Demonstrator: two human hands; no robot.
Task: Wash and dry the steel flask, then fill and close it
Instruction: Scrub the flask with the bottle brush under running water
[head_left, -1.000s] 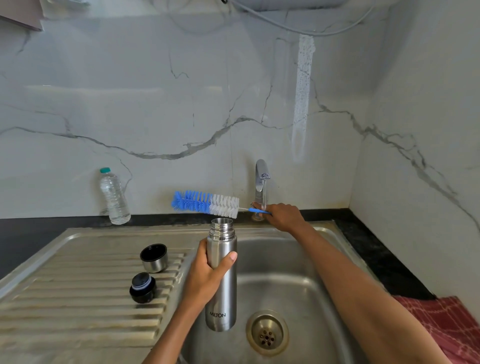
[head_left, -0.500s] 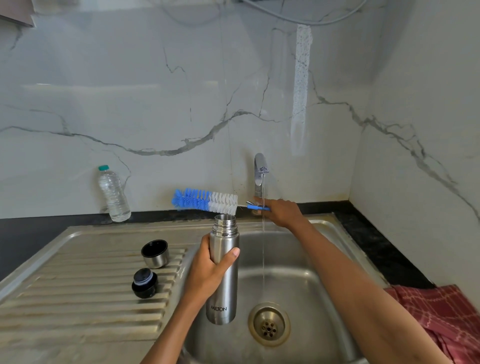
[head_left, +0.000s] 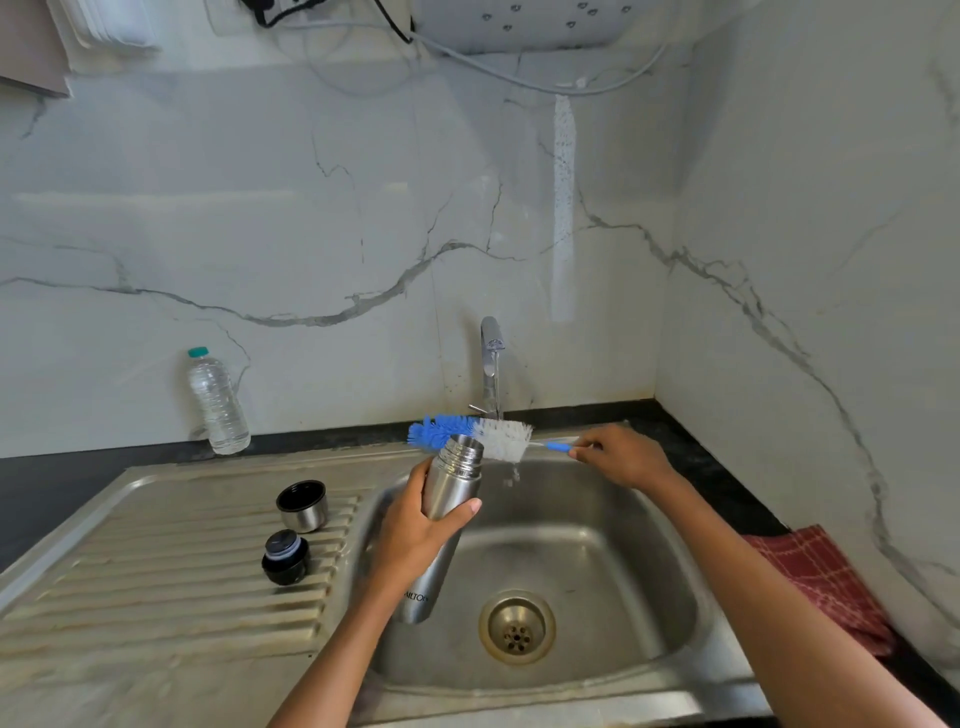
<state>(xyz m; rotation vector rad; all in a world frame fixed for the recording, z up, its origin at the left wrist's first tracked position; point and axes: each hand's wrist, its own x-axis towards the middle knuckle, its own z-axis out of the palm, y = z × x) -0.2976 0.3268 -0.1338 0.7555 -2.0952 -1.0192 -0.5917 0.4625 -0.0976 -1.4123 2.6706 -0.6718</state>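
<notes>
While water runs from the tap (head_left: 490, 358), I hold things over the steel sink (head_left: 597, 561), whose ribbed draining board (head_left: 171, 582) stretches off to my left. My steel flask (head_left: 447, 514) hangs above the basin, tilted so its open threaded mouth leans up and to the right, near the stream; its brushed body shines and carries dark lettering low down. My left hand (head_left: 415, 530) grips the flask around its upper half, fingers curled behind it and thumb pressed across the front. My right hand (head_left: 621, 457) pinches the blue handle of the bottle brush (head_left: 483, 436), fingers closed tight on it. That brush lies nearly level just behind the flask's mouth, white bristles under the falling water, blue bristles pointing left. On the draining board stands the flask's cup lid (head_left: 302, 504), open side up, and just in front of it the black stopper (head_left: 284, 556).
</notes>
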